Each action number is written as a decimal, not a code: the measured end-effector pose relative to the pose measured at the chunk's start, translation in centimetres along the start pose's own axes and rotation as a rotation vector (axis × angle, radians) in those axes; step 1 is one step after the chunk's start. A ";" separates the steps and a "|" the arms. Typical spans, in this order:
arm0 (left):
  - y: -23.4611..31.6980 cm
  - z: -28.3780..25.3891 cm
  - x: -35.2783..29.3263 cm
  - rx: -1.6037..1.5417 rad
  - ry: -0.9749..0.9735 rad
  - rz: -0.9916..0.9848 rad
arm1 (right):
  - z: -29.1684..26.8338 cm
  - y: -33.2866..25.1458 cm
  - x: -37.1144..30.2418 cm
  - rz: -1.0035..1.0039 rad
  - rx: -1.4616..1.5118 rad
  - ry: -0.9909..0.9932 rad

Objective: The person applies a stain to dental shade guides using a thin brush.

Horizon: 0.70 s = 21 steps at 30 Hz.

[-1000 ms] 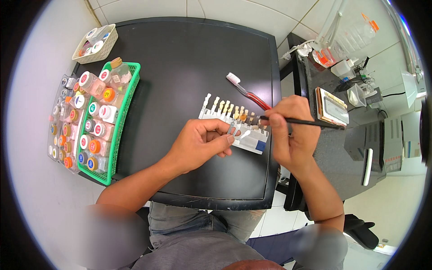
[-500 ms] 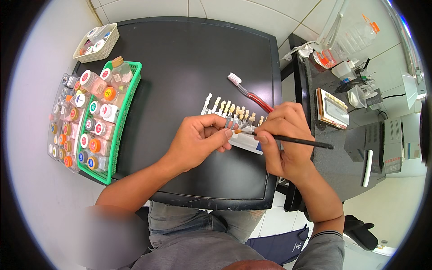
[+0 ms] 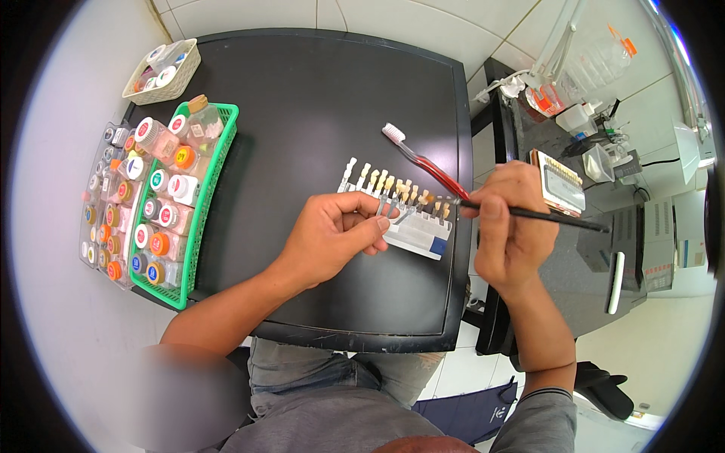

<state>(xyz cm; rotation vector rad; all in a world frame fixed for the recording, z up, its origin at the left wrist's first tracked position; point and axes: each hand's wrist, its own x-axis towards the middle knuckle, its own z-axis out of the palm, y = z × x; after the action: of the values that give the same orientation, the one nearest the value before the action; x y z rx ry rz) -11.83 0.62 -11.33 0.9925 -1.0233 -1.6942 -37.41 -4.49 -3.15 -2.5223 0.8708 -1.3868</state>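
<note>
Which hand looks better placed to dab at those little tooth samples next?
The right hand, probably. It grips the thin black brush, whose tip sits at the row of tooth shade tabs. The left hand carries no tool and rests on the tab holder, steadying it.

This looks like a dental laboratory or a technician's workroom. A tooth shade guide (image 3: 393, 208) with rows of sample teeth lies on the black desk (image 3: 317, 98), beside a green tray (image 3: 215, 189) packed with small capped jars of powder or pigment. A toothbrush (image 3: 423, 155) lies nearby, a second shade guide (image 3: 559, 181) sits on the side counter among bottles, and the floor is tiled.
</note>
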 end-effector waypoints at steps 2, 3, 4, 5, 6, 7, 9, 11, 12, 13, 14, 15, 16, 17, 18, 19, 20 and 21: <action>0.0 0.0 -0.1 -0.006 -0.001 0.007 | 0.4 -0.1 0.2 -0.032 -0.029 -0.029; 0.0 0.1 -0.1 -0.009 -0.005 0.009 | 0.6 0.2 0.0 -0.023 -0.051 -0.036; 0.1 0.1 -0.1 -0.003 0.000 0.003 | 0.8 0.4 -0.2 -0.014 -0.073 -0.043; 0.2 0.3 0.0 0.004 0.004 -0.004 | 0.5 0.4 -0.4 0.042 -0.066 -0.008; 0.2 0.3 0.0 0.010 0.012 -0.008 | 0.5 0.3 -0.3 0.017 -0.035 -0.005; 0.2 0.2 0.0 0.010 0.007 -0.007 | 0.4 0.2 -0.1 -0.008 -0.003 -0.001; 0.1 0.1 -0.1 0.012 -0.007 -0.006 | 0.3 -0.6 0.5 -0.045 -0.036 -0.057; 0.0 0.1 -0.1 0.011 -0.004 -0.006 | 0.7 0.5 0.1 -0.042 -0.054 -0.016; -0.1 0.1 0.0 0.009 -0.003 -0.005 | 0.8 0.8 0.0 -0.041 -0.065 0.004; 0.0 0.1 0.0 0.008 -0.004 -0.005 | 0.5 0.4 0.1 -0.013 -0.038 0.028; 0.0 0.2 0.0 0.007 -0.006 -0.005 | 0.4 0.1 0.3 -0.032 -0.058 -0.003; 0.0 0.2 0.0 0.006 -0.003 -0.005 | 0.5 0.0 0.4 -0.052 -0.075 -0.034; 0.0 0.2 -0.1 0.007 -0.002 -0.007 | 0.5 -0.1 0.5 -0.072 -0.091 -0.066; -0.1 0.1 -0.1 0.008 0.000 -0.010 | 0.7 0.4 0.2 -0.051 -0.104 -0.049; -0.1 0.1 -0.1 0.008 -0.002 -0.012 | 0.5 0.4 0.2 -0.055 -0.072 -0.042; -0.1 0.1 -0.1 0.004 -0.004 -0.014 | 0.3 0.2 0.3 -0.060 -0.039 -0.035; 0.0 0.1 0.0 0.000 -0.007 -0.015 | 0.1 0.1 0.4 -0.065 -0.006 -0.028; 0.0 0.1 -0.1 -0.003 -0.010 -0.017 | 0.4 -0.2 0.5 -0.091 -0.039 -0.067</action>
<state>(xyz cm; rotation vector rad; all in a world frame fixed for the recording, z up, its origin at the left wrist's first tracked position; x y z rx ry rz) -11.95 0.70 -11.28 0.9948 -1.0214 -1.7159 -36.83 -4.63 -2.96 -2.6519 0.7885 -1.3135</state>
